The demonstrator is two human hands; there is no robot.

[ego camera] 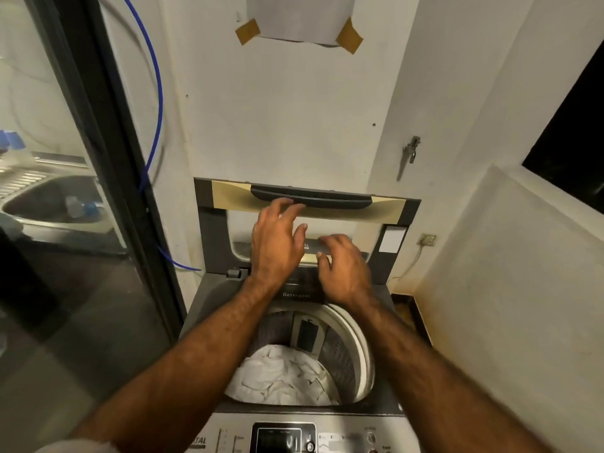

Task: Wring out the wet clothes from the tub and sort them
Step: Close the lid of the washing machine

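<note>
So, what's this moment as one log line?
grey washer lid: up | left hand: open, by dark handle | right hand: open, empty | white clothes: in metal drum, untouched

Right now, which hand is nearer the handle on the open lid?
Left. The left hand is up at the lower edge of the handle; the right hand sits lower, in front of the lid window.

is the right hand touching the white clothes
Apart. Head view: the right hand is up at the open lid, the white clothes well below it in the tub.
</note>
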